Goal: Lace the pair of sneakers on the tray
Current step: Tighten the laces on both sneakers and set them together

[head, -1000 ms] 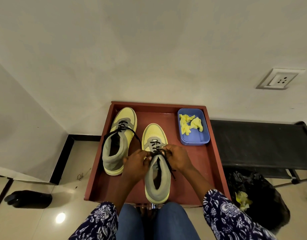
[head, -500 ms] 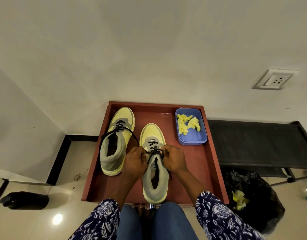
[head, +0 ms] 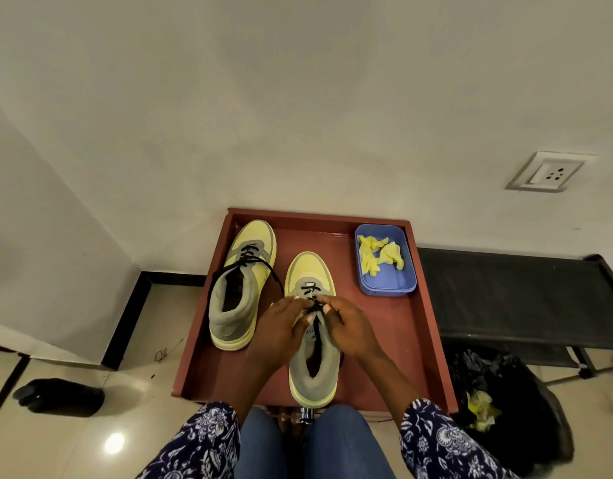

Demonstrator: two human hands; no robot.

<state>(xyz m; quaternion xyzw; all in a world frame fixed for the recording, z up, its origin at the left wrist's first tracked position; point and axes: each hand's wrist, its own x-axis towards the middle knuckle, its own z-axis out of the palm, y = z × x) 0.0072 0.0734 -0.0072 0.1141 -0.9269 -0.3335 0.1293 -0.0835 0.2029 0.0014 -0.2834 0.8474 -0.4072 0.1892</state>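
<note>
Two yellow-and-grey sneakers stand toes away from me on a reddish-brown tray (head: 419, 326). The left sneaker (head: 241, 288) has a black lace through its lower eyelets, the loose ends hanging over both sides. The right sneaker (head: 313, 340) sits in the tray's middle with its black lace (head: 313, 299) crossed over the tongue. My left hand (head: 280, 326) and my right hand (head: 346, 326) meet over that tongue, and each pinches the lace with its fingertips. A lace end hangs down into the shoe's opening. The eyelets under my fingers are hidden.
A blue plastic box (head: 386, 261) with crumpled yellow paper sits in the tray's far right corner. A black bench (head: 515, 299) stands to the right, a black bag (head: 505, 409) below it. A dark object (head: 59, 397) lies on the floor at left. The wall is just behind the tray.
Both hands have shifted a little toward the toe along the right sneaker's tongue, still holding the lace. The left sneaker has not moved.
</note>
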